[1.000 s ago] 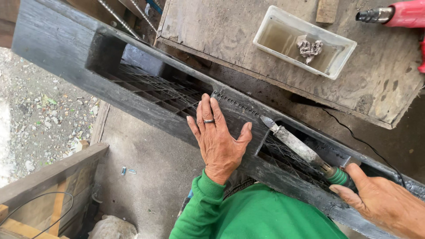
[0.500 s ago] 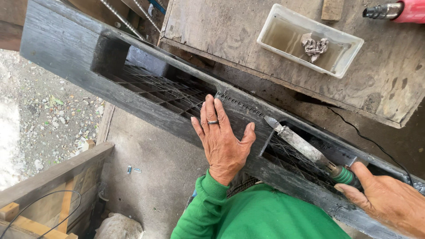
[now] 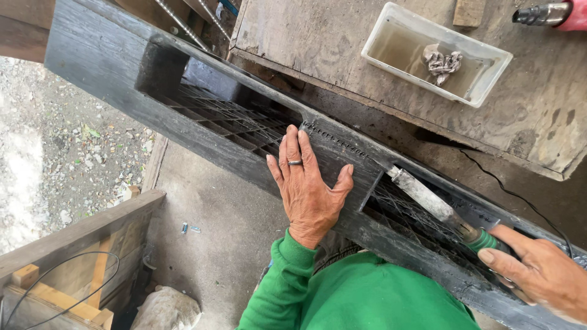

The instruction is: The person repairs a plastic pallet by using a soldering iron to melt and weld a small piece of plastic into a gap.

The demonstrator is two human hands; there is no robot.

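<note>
A long black plastic pallet (image 3: 104,73) stands on its edge and runs from upper left to lower right, with gridded openings in its side. My left hand (image 3: 309,189) lies flat on the solid block between two openings, fingers spread, a ring on one finger. My right hand (image 3: 541,272) grips the green handle of a soldering-type tool (image 3: 437,208). The tool's grey metal shaft points up-left, and its tip touches the pallet's top edge at the corner of the right opening.
A worn plywood bench (image 3: 318,43) lies behind the pallet, holding a white tray (image 3: 489,82) of murky water with a rag and a red heat gun (image 3: 550,15). A black cable (image 3: 513,198) trails right. Wooden frames (image 3: 73,244) stand lower left on concrete.
The tool's tip has slid right along the pallet's top edge, and my right hand has drawn back to the right. My left hand stays pressed on the pallet.
</note>
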